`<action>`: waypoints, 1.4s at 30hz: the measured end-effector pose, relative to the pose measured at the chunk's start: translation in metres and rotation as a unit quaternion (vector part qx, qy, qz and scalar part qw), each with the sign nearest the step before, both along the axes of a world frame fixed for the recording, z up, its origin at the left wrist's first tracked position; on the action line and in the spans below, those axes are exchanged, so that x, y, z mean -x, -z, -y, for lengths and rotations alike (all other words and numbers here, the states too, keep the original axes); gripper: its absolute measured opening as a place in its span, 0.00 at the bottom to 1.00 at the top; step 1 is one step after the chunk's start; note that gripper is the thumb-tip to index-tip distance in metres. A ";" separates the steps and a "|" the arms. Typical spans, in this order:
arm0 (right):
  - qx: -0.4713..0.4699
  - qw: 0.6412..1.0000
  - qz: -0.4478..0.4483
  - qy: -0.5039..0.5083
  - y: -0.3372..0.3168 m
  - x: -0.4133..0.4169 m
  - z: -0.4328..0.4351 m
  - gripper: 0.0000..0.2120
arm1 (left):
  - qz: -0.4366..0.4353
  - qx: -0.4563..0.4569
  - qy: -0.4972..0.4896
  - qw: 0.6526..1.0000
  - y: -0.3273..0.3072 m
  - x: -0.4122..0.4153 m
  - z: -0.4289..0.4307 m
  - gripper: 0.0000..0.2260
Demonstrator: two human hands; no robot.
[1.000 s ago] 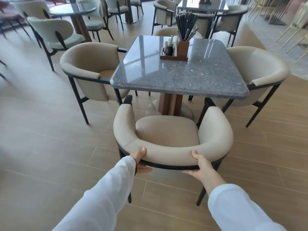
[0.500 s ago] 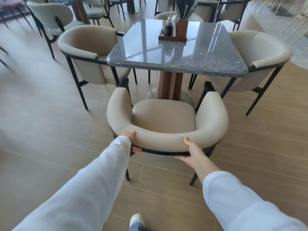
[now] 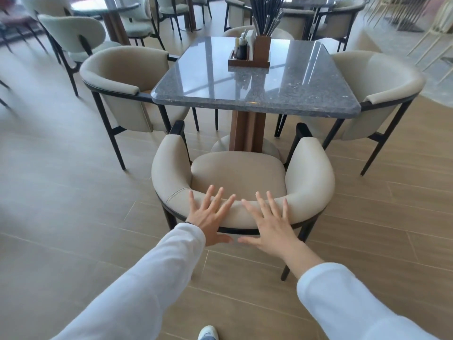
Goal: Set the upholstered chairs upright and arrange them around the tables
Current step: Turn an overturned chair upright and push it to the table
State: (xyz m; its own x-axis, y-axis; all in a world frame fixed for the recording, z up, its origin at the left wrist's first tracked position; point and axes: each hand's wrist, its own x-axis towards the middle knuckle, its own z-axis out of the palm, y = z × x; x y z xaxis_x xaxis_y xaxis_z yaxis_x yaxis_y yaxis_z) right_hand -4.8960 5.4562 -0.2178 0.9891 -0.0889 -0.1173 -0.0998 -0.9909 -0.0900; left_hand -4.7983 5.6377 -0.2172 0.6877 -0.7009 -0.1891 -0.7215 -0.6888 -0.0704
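A beige upholstered chair [image 3: 239,175] with a curved back and black legs stands upright in front of me, facing a square grey stone table [image 3: 255,79]. My left hand [image 3: 209,218] and my right hand [image 3: 268,223] hover flat over the chair's backrest, fingers spread, holding nothing. Two matching chairs stand upright at the table's sides, one on the left [image 3: 125,72] and one on the right [image 3: 382,77]. A fourth chair's back [image 3: 232,32] peeks out beyond the table's far edge.
A wooden caddy [image 3: 250,56] with chopsticks and bottles stands on the table. Other tables and pale green chairs [image 3: 73,33] fill the back left; more chairs [image 3: 340,18] stand behind. Wood-look floor spreads left and right. My shoe [image 3: 208,332] shows at the bottom.
Both hands have let go of the chair's backrest and now hover open above it, closer together. The chair stands nearer the table than a second ago.
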 end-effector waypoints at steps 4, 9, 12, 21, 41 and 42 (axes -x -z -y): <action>0.027 0.996 0.086 -0.003 0.013 -0.004 -0.005 0.38 | 0.041 -0.002 0.018 0.999 0.018 -0.008 0.001 0.42; 0.057 0.997 0.044 0.017 0.013 -0.023 0.008 0.39 | 0.023 -0.009 0.004 1.000 0.014 -0.023 0.015 0.41; 0.057 0.997 -0.002 0.059 0.014 -0.051 0.016 0.38 | 0.035 -0.024 -0.014 0.999 0.009 -0.048 0.030 0.41; -0.029 0.980 -0.009 0.198 0.006 -0.143 0.022 0.38 | 0.044 -0.009 -0.120 0.992 0.004 -0.121 0.079 0.41; 0.173 0.975 -0.046 0.133 0.000 -0.158 0.051 0.54 | 0.065 -0.028 -0.079 0.994 0.011 -0.152 0.072 0.42; 0.184 0.973 -0.045 0.129 0.001 -0.160 0.055 0.53 | 0.072 -0.025 -0.071 0.995 0.012 -0.154 0.071 0.41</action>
